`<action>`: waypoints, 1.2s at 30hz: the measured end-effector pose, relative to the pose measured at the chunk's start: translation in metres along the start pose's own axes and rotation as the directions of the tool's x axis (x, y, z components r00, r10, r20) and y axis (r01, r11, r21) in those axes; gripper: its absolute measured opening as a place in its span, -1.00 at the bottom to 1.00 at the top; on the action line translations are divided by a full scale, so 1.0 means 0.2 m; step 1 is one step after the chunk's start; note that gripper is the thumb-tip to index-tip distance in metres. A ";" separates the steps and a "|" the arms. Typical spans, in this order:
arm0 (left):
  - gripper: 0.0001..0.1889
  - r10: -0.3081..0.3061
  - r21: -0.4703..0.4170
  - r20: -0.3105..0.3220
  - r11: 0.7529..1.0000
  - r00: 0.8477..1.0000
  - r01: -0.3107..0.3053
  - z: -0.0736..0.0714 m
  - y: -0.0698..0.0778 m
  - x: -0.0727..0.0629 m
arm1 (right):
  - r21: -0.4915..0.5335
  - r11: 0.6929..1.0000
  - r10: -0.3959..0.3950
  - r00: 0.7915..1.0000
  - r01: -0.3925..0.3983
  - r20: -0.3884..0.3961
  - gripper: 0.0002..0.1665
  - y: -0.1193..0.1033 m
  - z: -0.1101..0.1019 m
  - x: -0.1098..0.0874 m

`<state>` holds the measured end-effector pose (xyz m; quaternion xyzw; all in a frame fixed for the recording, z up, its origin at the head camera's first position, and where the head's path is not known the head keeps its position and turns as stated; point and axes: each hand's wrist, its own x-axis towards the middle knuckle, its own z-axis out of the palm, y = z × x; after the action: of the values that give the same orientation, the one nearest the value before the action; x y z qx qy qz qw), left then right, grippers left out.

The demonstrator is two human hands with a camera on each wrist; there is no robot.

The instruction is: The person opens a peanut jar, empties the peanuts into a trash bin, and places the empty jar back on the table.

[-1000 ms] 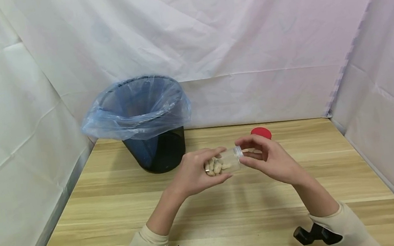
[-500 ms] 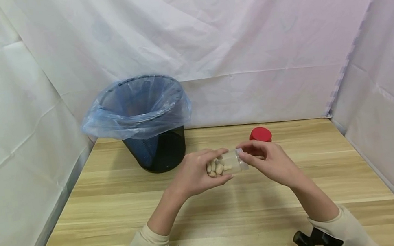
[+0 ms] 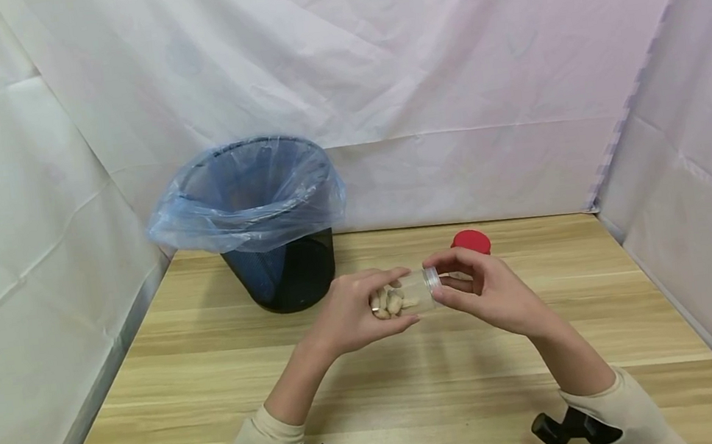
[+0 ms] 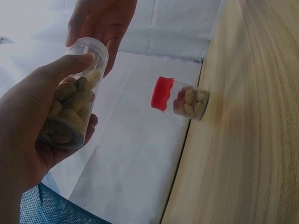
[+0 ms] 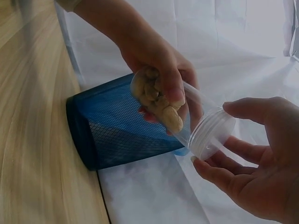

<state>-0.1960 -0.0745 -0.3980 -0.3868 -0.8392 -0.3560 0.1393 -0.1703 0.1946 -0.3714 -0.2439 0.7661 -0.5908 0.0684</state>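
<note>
My left hand [image 3: 354, 315] grips a clear plastic jar [image 3: 415, 291] lying nearly sideways in the air above the table. Peanuts in their shells [image 4: 70, 103] fill its lower part, partly covered by the left thumb and fingers. At the jar's other end, the thumb and fingertips of my right hand [image 3: 495, 296] hold the rim of a clear ridged screw lid [image 5: 212, 134]. The lid sits on the jar's mouth. Beyond the right hand, a second jar with a red lid [image 3: 471, 242] stands upright on the table; the left wrist view shows peanuts [image 4: 190, 100] inside it.
A black mesh bin [image 3: 303, 277] stands at the back left of the wooden table [image 3: 420, 414]. A blue plastic bag [image 3: 243, 225] lines it and hangs over its rim. White cloth [image 3: 419, 81] hangs behind and on both sides.
My right hand twisted forward on the lid, its thumb swinging over, then turned back. The jar shifted slightly right and returned, staying in the left hand's grip.
</note>
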 end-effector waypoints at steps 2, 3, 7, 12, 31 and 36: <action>-0.35 0.001 0.007 0.003 1.000 1.000 -0.001 0.00 0.00 0.00 | -0.027 1.000 0.008 1.000 -0.008 -0.013 -0.46 0.00 0.00 0.00; -0.35 0.002 0.012 0.003 1.000 1.000 -0.002 0.00 0.00 0.00 | -0.059 0.998 0.015 0.999 -0.016 -0.028 -0.46 0.00 0.00 0.00; -0.35 0.012 0.036 0.001 0.999 1.000 -0.012 0.00 0.01 0.00 | -0.196 0.976 0.078 0.991 -0.099 -0.109 -0.51 -0.01 0.01 0.00; -0.35 0.015 0.045 -0.002 0.999 1.000 -0.015 0.01 0.01 0.00 | -0.207 0.962 0.153 0.979 -0.179 -0.137 -0.52 0.00 0.01 0.01; -0.36 0.007 0.020 -0.018 1.000 1.000 -0.007 0.00 0.00 0.00 | 0.021 1.000 -0.018 1.000 0.018 0.003 -0.53 0.01 -0.02 0.01; -0.35 0.011 0.031 -0.012 0.999 1.000 -0.011 0.00 0.01 0.00 | -0.076 0.996 0.036 0.998 -0.039 -0.047 -0.53 0.01 -0.01 0.01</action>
<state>-0.1946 -0.0743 -0.3967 -0.3871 -0.8416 -0.3445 0.1525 -0.1740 0.1964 -0.3728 -0.2184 0.7940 -0.5649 0.0529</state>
